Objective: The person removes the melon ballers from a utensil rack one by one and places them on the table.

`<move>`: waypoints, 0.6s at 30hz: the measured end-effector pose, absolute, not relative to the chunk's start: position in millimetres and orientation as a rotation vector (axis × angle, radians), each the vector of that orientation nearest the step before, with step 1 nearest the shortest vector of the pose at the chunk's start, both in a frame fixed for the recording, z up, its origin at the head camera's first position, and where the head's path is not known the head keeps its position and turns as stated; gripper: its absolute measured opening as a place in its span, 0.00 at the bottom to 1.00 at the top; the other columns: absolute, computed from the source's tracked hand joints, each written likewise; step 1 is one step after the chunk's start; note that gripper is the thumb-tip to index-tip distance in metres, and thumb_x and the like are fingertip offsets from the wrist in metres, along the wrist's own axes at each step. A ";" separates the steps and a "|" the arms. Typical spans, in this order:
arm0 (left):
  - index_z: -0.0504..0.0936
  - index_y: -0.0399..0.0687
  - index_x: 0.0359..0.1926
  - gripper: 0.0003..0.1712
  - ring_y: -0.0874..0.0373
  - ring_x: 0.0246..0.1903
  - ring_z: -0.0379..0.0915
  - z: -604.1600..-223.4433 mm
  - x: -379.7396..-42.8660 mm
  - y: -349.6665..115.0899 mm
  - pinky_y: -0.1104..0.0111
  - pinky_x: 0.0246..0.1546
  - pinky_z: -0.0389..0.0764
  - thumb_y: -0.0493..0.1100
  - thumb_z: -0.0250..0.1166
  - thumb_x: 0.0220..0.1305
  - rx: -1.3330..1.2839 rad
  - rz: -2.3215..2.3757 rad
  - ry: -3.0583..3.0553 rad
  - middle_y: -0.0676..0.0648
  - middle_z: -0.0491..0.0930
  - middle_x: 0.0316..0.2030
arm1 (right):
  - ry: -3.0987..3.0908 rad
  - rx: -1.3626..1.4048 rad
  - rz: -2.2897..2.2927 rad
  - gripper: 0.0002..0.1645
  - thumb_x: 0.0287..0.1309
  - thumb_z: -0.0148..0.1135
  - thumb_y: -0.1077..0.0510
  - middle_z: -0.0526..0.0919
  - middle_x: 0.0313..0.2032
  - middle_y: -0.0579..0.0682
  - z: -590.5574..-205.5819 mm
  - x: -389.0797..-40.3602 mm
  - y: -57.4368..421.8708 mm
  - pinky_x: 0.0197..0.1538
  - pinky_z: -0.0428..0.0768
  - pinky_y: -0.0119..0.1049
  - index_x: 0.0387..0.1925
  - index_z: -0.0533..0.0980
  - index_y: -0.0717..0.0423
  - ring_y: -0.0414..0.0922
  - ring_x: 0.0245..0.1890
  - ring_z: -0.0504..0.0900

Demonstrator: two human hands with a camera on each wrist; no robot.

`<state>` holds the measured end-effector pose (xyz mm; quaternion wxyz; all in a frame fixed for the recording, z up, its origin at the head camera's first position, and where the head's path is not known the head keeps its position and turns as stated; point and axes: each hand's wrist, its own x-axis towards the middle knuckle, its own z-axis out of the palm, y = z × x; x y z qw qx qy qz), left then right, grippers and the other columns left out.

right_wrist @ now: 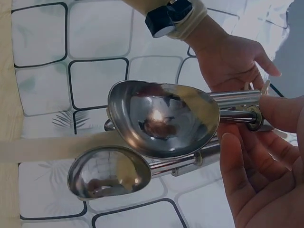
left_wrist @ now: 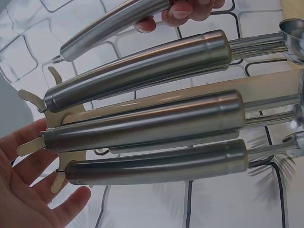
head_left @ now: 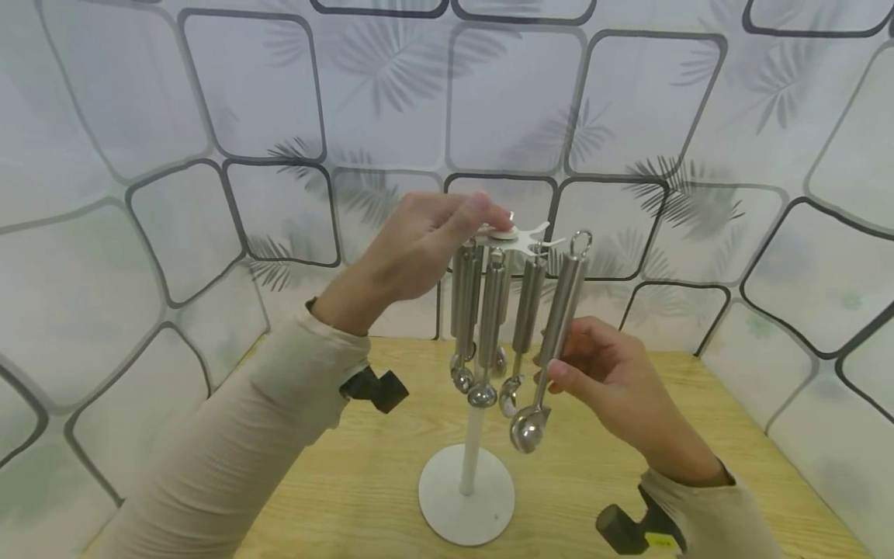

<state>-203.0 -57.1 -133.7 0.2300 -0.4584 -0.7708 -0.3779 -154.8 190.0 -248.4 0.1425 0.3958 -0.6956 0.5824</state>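
Observation:
A white utensil stand (head_left: pixel 466 497) with a round base rises to a top ring of hooks. My left hand (head_left: pixel 427 244) rests over that top, fingertips at the center knob; in the left wrist view its fingers (left_wrist: pixel 33 161) spread loosely behind the hooks. Between thumb and fingers, my right hand (head_left: pixel 611 380) pinches the neck of a steel scoop (head_left: pixel 564 303). Its handle slants beside the hooks, hanging ring up and bowl down. In the right wrist view the scoop's shiny bowl (right_wrist: pixel 164 118) faces the camera. Several other steel utensils (head_left: pixel 492 307) hang from the hooks.
Under the stand is a light wooden table (head_left: pixel 363 481). Pale patterned cloth (head_left: pixel 510 101) with dark outlines and leaf prints encloses the back and sides. Another hanging utensil's bowl (right_wrist: pixel 109 172) is close below the scoop in the right wrist view.

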 end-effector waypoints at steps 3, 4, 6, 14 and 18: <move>0.86 0.41 0.44 0.25 0.59 0.50 0.77 -132.7 -202.0 -56.4 0.65 0.51 0.74 0.45 0.42 0.72 -1.255 -1.051 -2.123 0.49 0.84 0.48 | -2.019 1.104 1.683 0.20 0.58 0.55 0.78 0.84 0.34 0.52 -247.0 -154.6 197.3 0.34 0.82 0.35 0.48 0.76 0.59 0.43 0.31 0.84; 0.86 0.41 0.45 0.24 0.59 0.49 0.77 -132.5 -201.8 -56.2 0.65 0.50 0.74 0.44 0.43 0.72 -1.254 -1.055 -2.122 0.48 0.84 0.48 | -2.023 1.093 1.680 0.20 0.58 0.55 0.78 0.84 0.34 0.52 -246.6 -154.6 199.6 0.34 0.82 0.35 0.49 0.76 0.59 0.43 0.31 0.84; 0.86 0.41 0.45 0.24 0.59 0.49 0.77 -132.1 -202.0 -55.8 0.65 0.50 0.74 0.44 0.43 0.72 -1.255 -1.049 -2.119 0.48 0.84 0.47 | -2.023 1.075 1.671 0.21 0.58 0.55 0.78 0.84 0.34 0.53 -246.7 -155.0 204.0 0.34 0.82 0.34 0.48 0.77 0.58 0.43 0.31 0.84; 0.86 0.41 0.45 0.24 0.59 0.49 0.78 -131.8 -202.2 -55.6 0.65 0.50 0.74 0.44 0.43 0.72 -1.267 -1.058 -2.127 0.48 0.84 0.47 | -2.041 0.987 1.687 0.21 0.58 0.53 0.79 0.85 0.34 0.50 -250.2 -156.3 220.9 0.35 0.82 0.33 0.48 0.77 0.57 0.42 0.31 0.84; 0.86 0.40 0.46 0.24 0.59 0.49 0.78 -131.4 -202.1 -55.5 0.65 0.51 0.74 0.44 0.43 0.72 -1.272 -1.058 -2.131 0.48 0.84 0.47 | -2.067 0.928 1.695 0.22 0.59 0.54 0.78 0.85 0.35 0.50 -252.5 -158.4 228.8 0.35 0.82 0.33 0.48 0.77 0.54 0.42 0.31 0.84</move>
